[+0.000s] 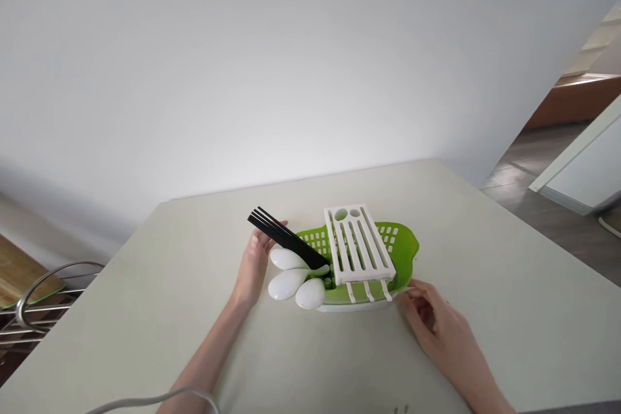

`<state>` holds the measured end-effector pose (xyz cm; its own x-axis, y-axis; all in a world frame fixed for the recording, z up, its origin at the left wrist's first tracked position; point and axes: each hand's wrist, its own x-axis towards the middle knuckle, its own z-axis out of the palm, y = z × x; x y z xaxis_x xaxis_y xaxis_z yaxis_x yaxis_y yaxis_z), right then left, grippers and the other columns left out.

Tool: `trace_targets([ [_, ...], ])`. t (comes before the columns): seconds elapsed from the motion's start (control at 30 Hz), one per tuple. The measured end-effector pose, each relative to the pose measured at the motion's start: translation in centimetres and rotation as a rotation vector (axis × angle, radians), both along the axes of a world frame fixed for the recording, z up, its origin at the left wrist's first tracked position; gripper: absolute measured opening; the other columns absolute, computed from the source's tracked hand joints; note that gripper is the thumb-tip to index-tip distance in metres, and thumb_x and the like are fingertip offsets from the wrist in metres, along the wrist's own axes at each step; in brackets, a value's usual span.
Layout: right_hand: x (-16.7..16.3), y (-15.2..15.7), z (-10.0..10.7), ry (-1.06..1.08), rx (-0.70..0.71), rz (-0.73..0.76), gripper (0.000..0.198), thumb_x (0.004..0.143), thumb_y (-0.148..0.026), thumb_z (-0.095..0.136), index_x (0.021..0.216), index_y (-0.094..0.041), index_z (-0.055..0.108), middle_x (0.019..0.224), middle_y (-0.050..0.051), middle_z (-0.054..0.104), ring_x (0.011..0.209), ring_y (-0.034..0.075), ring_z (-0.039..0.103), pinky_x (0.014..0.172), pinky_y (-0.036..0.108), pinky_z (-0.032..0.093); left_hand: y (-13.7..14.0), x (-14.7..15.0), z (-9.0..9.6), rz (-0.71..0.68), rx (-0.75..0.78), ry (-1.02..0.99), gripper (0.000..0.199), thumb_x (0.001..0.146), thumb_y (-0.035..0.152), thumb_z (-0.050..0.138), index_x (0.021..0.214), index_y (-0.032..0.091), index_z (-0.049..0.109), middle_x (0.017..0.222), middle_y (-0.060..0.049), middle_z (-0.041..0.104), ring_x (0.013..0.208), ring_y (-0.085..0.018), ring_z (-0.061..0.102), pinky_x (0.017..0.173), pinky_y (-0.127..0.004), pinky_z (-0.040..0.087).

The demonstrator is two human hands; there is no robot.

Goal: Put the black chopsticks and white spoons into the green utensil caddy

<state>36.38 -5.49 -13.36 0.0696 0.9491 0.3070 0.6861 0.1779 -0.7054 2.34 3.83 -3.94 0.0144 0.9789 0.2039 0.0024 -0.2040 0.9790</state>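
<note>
A green draining basket with a white base sits on the table. White spoons and a bundle of black chopsticks lean out of its left end. Across its top rests a white slotted rack with hooks along the near edge. At the left end is my left hand, its fingers curled round behind the spoons and chopsticks, partly hidden. My right hand pinches the lower rim at the right end, with some fingertips out of sight under it.
The pale table reaches back to a white wall. A grey cable crosses the bottom left. Beyond the left table edge are a metal wire rack and a wooden board. A doorway with grey floor lies to the right.
</note>
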Motion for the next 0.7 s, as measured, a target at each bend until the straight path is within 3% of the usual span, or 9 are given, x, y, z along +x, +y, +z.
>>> trace_targets([
  [0.1, 0.2, 0.1, -0.3, -0.015, 0.014, 0.020, 0.024, 0.105, -0.048, 0.049, 0.115, -0.029, 0.060, 0.082, 0.001, 0.073, 0.063, 0.021, 0.069, 0.059, 0.032, 0.055, 0.9, 0.8, 3.6, -0.032, 0.024, -0.099, 0.069, 0.093, 0.075, 0.055, 0.134, 0.020, 0.061, 0.146, -0.016, 0.065, 0.144, -0.034, 0.053, 0.120, -0.052, 0.038],
  [0.23, 0.0, 0.2, -0.4, -0.019, 0.032, 0.048, 0.022, 0.105, -0.045, 0.047, 0.112, -0.029, 0.060, 0.077, 0.000, 0.070, 0.060, 0.021, 0.067, 0.056, 0.031, 0.053, 2.0, 1.9, 6.8, -0.060, -0.045, 0.007, 0.055, 0.095, 0.064, 0.064, 0.127, 0.019, 0.068, 0.140, -0.015, 0.070, 0.142, -0.033, 0.056, 0.123, -0.054, 0.036],
  [0.53, -0.1, 0.1, -0.1, -0.040, 0.062, 0.097, 0.017, 0.105, -0.038, 0.047, 0.105, -0.028, 0.061, 0.084, 0.001, 0.071, 0.064, 0.019, 0.066, 0.060, 0.029, 0.053, 3.3, 2.6, 7.3, -0.190, -0.117, 0.051, 0.052, 0.095, 0.064, 0.063, 0.118, 0.019, 0.075, 0.130, -0.014, 0.076, 0.135, -0.033, 0.063, 0.123, -0.055, 0.040],
  [0.7, -0.2, 0.1, 0.3, -0.049, 0.100, 0.129, 0.017, 0.106, -0.036, 0.047, 0.102, -0.028, 0.061, 0.086, 0.002, 0.072, 0.065, 0.019, 0.066, 0.059, 0.030, 0.053, 2.9, 3.8, 8.3, -0.217, -0.054, 0.091, 0.052, 0.098, 0.069, 0.055, 0.096, 0.021, 0.076, 0.126, -0.011, 0.078, 0.135, -0.032, 0.063, 0.126, -0.053, 0.036],
])
